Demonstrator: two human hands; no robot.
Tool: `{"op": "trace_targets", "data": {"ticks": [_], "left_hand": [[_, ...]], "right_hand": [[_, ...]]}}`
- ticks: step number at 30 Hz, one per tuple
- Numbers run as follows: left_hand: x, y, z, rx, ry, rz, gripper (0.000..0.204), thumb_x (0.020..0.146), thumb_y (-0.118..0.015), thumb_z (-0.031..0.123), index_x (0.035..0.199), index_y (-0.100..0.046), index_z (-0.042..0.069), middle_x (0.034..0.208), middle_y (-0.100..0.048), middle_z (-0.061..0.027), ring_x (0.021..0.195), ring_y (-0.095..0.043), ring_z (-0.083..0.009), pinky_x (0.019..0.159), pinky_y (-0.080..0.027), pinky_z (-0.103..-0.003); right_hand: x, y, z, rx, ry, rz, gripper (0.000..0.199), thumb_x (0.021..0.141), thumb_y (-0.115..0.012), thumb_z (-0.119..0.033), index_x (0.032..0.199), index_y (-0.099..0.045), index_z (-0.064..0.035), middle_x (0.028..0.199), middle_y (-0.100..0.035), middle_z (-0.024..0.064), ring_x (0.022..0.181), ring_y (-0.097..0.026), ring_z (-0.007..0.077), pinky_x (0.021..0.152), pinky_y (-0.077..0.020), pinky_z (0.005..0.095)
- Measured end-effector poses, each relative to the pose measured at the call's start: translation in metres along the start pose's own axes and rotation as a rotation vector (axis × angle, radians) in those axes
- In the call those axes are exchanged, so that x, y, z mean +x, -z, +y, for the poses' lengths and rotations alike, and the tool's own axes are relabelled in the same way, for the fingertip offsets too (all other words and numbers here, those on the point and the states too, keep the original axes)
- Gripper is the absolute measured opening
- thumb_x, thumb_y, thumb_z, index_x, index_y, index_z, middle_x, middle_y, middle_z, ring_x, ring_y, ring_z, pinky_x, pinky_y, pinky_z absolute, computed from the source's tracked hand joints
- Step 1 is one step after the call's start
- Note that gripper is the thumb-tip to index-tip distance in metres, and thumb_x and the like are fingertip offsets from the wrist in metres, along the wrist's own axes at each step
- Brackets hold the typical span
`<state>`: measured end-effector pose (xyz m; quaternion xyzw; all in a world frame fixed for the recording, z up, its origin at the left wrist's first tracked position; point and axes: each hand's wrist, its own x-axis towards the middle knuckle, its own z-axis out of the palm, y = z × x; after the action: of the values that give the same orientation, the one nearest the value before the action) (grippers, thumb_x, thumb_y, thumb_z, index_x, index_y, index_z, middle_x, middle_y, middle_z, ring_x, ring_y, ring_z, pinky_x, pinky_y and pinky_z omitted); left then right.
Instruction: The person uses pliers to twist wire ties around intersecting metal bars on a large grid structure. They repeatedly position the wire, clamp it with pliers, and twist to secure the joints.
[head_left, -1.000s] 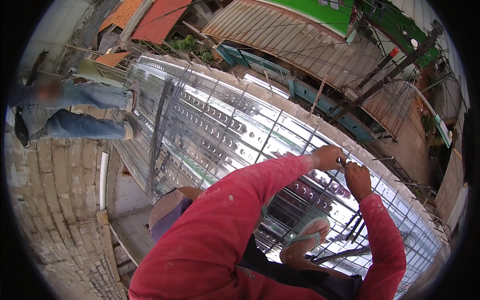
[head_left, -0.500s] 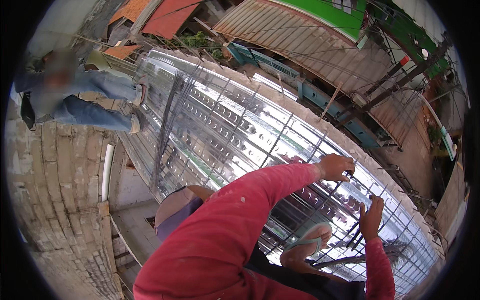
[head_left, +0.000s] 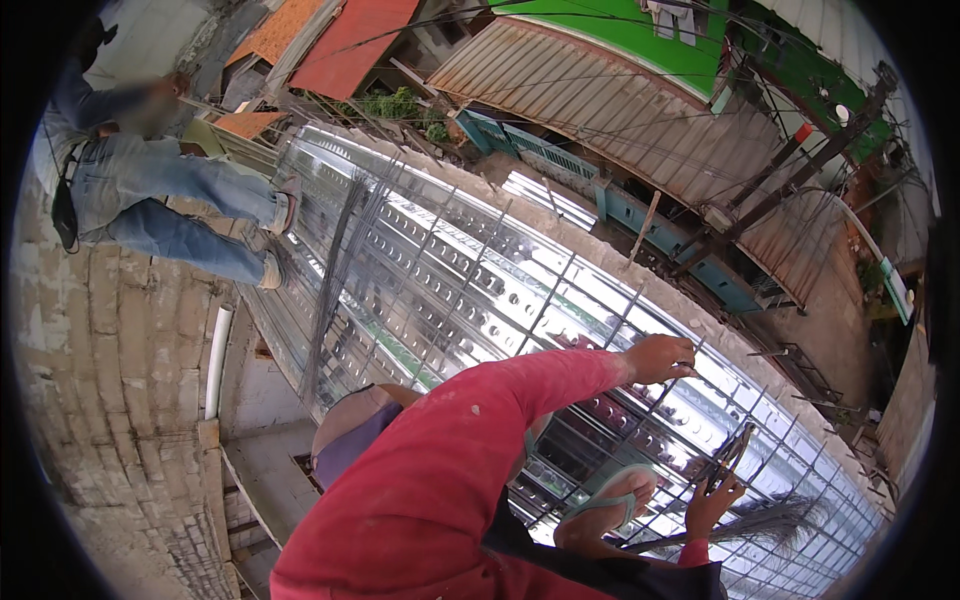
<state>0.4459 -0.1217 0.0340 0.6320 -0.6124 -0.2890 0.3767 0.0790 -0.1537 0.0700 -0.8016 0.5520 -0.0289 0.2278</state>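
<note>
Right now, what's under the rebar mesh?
Under the rebar mesh lies shiny perforated metal decking. The red sleeve and a sandalled foot cover the near part; below the decking is hidden.

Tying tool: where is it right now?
Head view, lower right: the dark tying tool is in the right hand, over the rebar mesh, beside the sandalled foot.

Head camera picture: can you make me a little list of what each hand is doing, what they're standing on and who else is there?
Left hand: left hand in a red sleeve, fingers curled down onto the bar mesh; firmness of grip unclear
Right hand: right hand holds a dark tool over the mesh
Underfoot: shiny metal decking with rows of holes, beneath the mesh
Foot: sandalled foot on the mesh, near the right hand
Someone else: person in jeans at the deck's far left edge
Side: brick wall below
</note>
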Motion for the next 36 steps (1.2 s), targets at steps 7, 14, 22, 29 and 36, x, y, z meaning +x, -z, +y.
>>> {"op": "trace_targets", "data": {"ticks": [7,14,22,29,36], "left_hand": [[-0.003,0.021,0.006,-0.048,0.074,-0.135,0.033,0.090,-0.069,0.038,0.108,-0.072,0.010,0.103,-0.064,-0.0099,0.107,-0.061,-0.0314,0.096,-0.046,-0.044],[0.016,0.036,-0.006,-0.141,0.115,-0.377,0.031,0.084,-0.064,0.018,0.112,-0.075,0.012,0.113,-0.071,-0.0143,0.112,-0.063,-0.0327,0.102,-0.046,-0.045],[0.032,0.044,-0.012,-0.351,0.394,-0.441,0.024,0.089,-0.067,0.015,0.110,-0.072,0.002,0.107,-0.074,-0.0139,0.103,-0.070,-0.0221,0.092,-0.052,-0.034],[0.035,0.047,-0.005,-0.386,0.433,-0.404,0.022,0.086,-0.071,0.015,0.102,-0.073,0.000,0.098,-0.076,-0.0125,0.091,-0.071,-0.0202,0.082,-0.054,-0.033],[0.031,0.047,-0.007,-0.330,0.392,-0.394,0.023,0.086,-0.072,0.017,0.104,-0.074,0.002,0.095,-0.075,-0.0140,0.089,-0.071,-0.0237,0.084,-0.053,-0.035]], "right_hand": [[-0.006,0.001,0.034,0.483,-0.303,-0.142,0.033,0.094,-0.055,-0.006,0.127,-0.054,-0.0008,0.114,-0.057,0.0178,0.106,-0.061,0.0283,0.090,-0.0496,0.0431],[-0.002,0.053,-0.059,0.759,-0.268,-0.214,0.017,0.098,-0.052,-0.009,0.114,-0.055,-0.0029,0.092,-0.061,0.0062,0.083,-0.064,0.0159,0.072,-0.0507,0.0316],[0.059,0.104,-0.090,-0.100,0.407,-0.318,0.040,0.077,-0.066,-0.006,0.117,-0.064,-0.0037,0.128,-0.063,0.0123,0.125,-0.049,0.0400,0.108,-0.0379,0.0492],[0.082,0.105,-0.133,-0.471,0.707,-0.222,0.029,0.076,-0.068,-0.007,0.104,-0.069,-0.0111,0.136,-0.057,0.0110,0.136,-0.040,0.0398,0.116,-0.0266,0.0619],[0.104,0.093,-0.157,-0.606,0.837,-0.191,0.022,0.083,-0.064,-0.005,0.104,-0.068,-0.0073,0.130,-0.059,0.0134,0.139,-0.040,0.0377,0.120,-0.0222,0.0638]]}}
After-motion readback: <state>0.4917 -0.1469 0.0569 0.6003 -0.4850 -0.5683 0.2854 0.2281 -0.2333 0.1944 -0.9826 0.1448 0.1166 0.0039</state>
